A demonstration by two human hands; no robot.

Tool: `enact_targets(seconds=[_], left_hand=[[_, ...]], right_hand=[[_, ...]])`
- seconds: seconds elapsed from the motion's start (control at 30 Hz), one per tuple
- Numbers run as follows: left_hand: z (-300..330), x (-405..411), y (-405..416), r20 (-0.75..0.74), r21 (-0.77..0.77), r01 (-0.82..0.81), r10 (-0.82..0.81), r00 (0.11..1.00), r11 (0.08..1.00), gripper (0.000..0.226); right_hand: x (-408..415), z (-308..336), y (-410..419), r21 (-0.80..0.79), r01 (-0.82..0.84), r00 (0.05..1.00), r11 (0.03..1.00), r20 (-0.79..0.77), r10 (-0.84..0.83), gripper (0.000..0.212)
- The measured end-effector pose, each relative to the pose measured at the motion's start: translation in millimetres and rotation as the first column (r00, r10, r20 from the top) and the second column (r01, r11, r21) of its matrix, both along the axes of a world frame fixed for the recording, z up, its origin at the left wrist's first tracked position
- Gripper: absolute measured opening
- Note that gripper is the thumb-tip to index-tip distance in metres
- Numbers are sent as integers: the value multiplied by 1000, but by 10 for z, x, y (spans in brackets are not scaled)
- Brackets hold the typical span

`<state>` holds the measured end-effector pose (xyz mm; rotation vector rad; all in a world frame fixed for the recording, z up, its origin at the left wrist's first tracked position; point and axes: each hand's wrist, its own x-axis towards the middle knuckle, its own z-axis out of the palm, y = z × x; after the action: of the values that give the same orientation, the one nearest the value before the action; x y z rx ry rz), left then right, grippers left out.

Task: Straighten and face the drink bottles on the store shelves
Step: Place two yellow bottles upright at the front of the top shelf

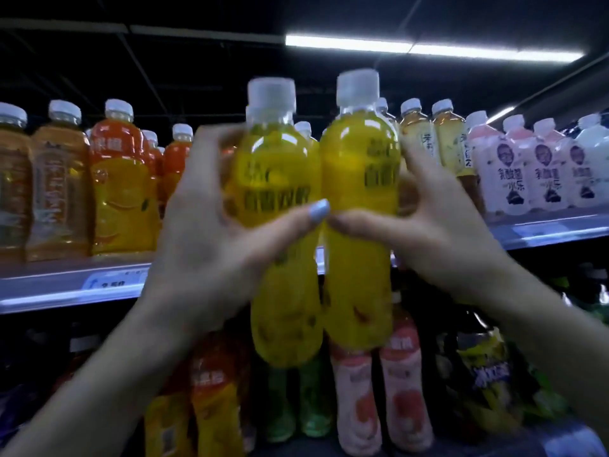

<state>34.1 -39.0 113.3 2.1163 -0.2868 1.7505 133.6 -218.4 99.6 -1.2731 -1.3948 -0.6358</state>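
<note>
A: What do the hands hold?

B: The left hand (204, 225) grips one yellow bottle (280, 258), the right hand (425, 225) another (359, 225), upright, side by side before the upper shelf (66, 285).

A: Handling?

B: Probably full, heavy, smooth plastic; mid-body grips suit.

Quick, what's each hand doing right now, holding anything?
Left hand: grips the left yellow bottle, thumb across its front.
Right hand: grips the right yellow bottle.
</note>
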Motion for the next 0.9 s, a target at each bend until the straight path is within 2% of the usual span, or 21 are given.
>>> enact_targets(seconds=[0.13,0.27,0.4,0.63,0.7,0.83,0.9], left_hand=[[613,136,-163,39,57,21,-24,999,998,67],[899,418,-202,-24,-22,-16,15,1000,1000,62],[1119,640,-179,-30,-88,-36,34,999,995,63],[1060,980,-80,-54,-168,-150,143,988,974,62],[1041,1049,-69,-37,-148,-192,188,981,970,60],[1001,1158,-49,-96,-112,-386,377,921,916,84],[938,1194,-45,-73,-77,-449,444,893,890,83]], right_hand=[[293,622,92,30,148,984,988,-106,-144,71],[650,941,270,-50,205,966,978,-152,-210,68],[871,1159,399,-55,239,955,969,-168,-245,64],[1080,1168,615,-97,392,910,915,-107,-401,86],[1108,1146,642,-59,422,902,905,-79,-425,84],[1138,1085,682,22,455,890,890,-16,-455,78],[1143,1054,719,45,467,884,883,-11,-467,80]])
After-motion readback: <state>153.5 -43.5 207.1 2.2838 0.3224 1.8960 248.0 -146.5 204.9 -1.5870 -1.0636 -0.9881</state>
